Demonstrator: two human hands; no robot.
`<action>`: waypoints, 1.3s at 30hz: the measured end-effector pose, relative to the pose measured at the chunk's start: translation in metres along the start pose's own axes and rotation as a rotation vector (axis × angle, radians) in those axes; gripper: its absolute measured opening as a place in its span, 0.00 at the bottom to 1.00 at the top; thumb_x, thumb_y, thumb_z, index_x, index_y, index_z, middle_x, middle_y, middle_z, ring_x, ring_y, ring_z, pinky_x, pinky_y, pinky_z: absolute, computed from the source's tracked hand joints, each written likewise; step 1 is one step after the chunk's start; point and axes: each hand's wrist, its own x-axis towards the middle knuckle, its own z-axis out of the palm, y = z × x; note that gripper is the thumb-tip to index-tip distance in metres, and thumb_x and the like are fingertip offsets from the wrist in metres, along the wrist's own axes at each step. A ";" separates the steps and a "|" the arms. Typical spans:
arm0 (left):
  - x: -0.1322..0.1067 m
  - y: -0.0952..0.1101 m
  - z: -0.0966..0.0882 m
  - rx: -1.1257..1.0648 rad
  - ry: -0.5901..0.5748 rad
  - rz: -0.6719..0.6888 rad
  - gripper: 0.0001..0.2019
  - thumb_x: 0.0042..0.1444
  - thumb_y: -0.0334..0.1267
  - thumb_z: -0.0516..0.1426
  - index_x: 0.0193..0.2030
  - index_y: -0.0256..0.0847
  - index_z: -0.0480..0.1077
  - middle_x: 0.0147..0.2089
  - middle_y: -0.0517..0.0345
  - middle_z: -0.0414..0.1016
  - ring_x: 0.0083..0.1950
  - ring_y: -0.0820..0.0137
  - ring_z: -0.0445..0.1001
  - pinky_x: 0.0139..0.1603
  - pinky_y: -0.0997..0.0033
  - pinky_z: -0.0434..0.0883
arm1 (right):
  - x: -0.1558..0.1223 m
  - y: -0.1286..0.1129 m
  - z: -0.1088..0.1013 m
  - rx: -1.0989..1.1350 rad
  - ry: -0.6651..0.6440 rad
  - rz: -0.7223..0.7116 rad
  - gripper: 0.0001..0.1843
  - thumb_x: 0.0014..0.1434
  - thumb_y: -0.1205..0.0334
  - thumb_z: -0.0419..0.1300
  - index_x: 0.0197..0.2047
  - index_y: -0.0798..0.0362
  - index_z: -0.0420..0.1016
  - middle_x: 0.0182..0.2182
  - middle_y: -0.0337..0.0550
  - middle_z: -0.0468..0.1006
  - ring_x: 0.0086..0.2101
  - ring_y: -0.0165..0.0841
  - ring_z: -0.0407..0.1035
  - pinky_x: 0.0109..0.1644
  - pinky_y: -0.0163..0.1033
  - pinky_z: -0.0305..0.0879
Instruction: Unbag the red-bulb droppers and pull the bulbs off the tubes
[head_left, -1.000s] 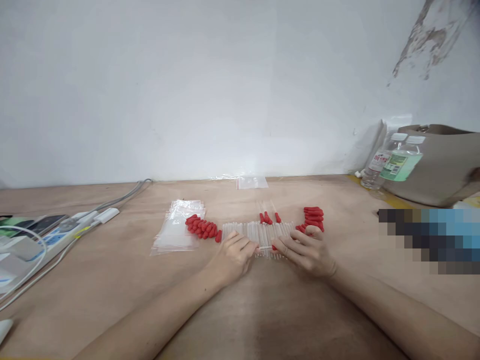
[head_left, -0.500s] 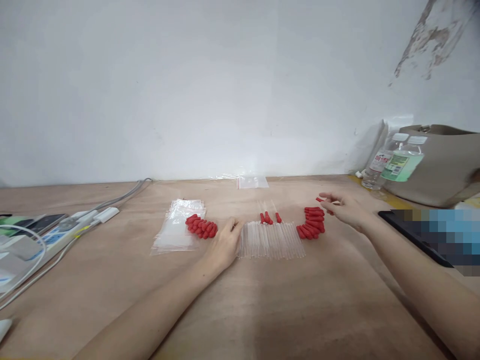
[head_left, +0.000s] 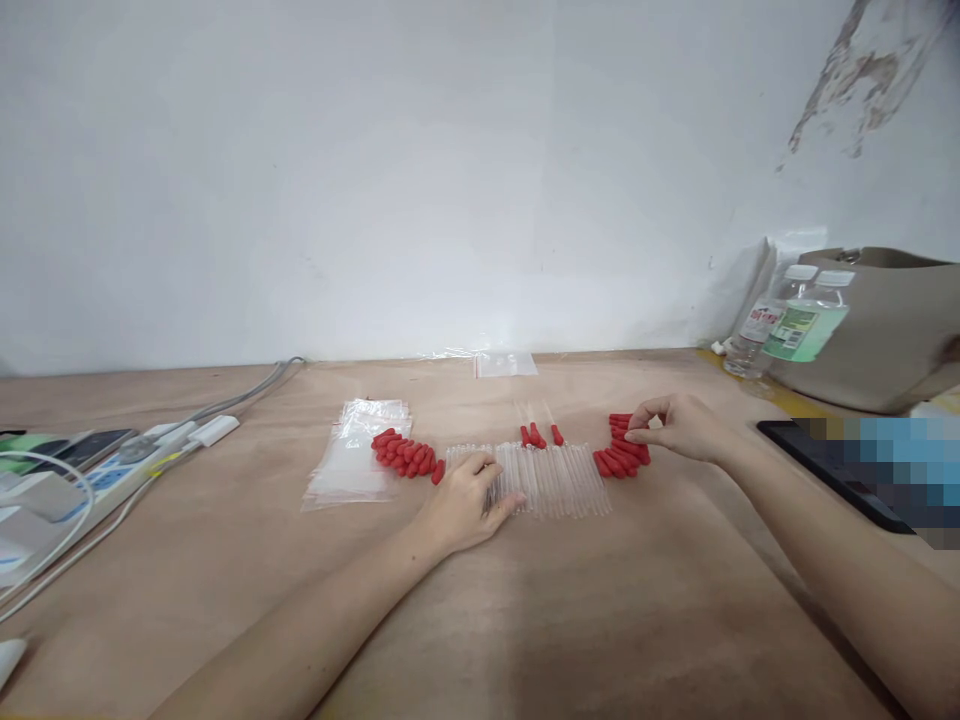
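Clear thin tubes (head_left: 555,485), like dropper pipettes, lie side by side in a row on the wooden table. Over the left part of that row rests my left hand (head_left: 463,505), open, thumb and fingers apart on the tubes. Three tubes fitted with red rubber bulbs (head_left: 534,436) lie just behind the row. To the right is a curved group of red rubber bulbs (head_left: 619,462). My right hand (head_left: 679,428) pinches at a bulb in its upper part, thumb and fingertips closed, partly hiding it. Another pile of red rubber bulbs (head_left: 405,456) sits left of the tubes.
Clear zip bags (head_left: 349,460) are stacked under the left pile, and one bag (head_left: 506,365) lies by the wall. A power strip (head_left: 112,480) with cables is at far left. Two bottles (head_left: 806,320), a beige bag (head_left: 885,330) and a dark-edged device (head_left: 832,475) stand right.
My right hand has lowered from above the right group, a red bulb between its fingers, onto that group. My left hand has shifted right over the tubes and its thumb has spread away.
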 end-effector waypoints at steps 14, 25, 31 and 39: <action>-0.004 -0.003 0.000 0.143 0.148 -0.013 0.10 0.57 0.39 0.50 0.39 0.41 0.71 0.42 0.53 0.72 0.44 0.63 0.64 0.41 0.61 0.61 | 0.003 -0.019 0.006 0.058 0.212 0.059 0.14 0.49 0.51 0.55 0.28 0.52 0.76 0.22 0.41 0.75 0.22 0.30 0.63 0.26 0.35 0.55; -0.005 -0.004 -0.002 0.163 0.194 -0.030 0.11 0.58 0.38 0.50 0.38 0.41 0.72 0.41 0.53 0.72 0.44 0.64 0.65 0.42 0.62 0.59 | 0.051 -0.088 0.059 -0.184 -0.125 0.297 0.13 0.46 0.54 0.58 0.19 0.54 0.73 0.20 0.46 0.73 0.23 0.36 0.68 0.25 0.37 0.58; -0.006 -0.005 -0.001 0.163 0.190 -0.023 0.10 0.58 0.38 0.50 0.38 0.41 0.72 0.41 0.53 0.72 0.44 0.64 0.65 0.43 0.61 0.60 | 0.068 -0.087 0.058 -0.181 -0.221 0.339 0.11 0.41 0.59 0.61 0.14 0.54 0.69 0.14 0.43 0.70 0.18 0.32 0.65 0.22 0.36 0.58; -0.004 -0.010 -0.005 0.338 0.245 0.132 0.20 0.55 0.26 0.48 0.55 0.39 0.61 0.56 0.46 0.64 0.57 0.59 0.59 0.52 0.55 0.57 | 0.006 -0.112 0.048 -0.130 0.052 -0.062 0.08 0.56 0.59 0.50 0.31 0.52 0.68 0.30 0.42 0.74 0.33 0.32 0.66 0.35 0.35 0.57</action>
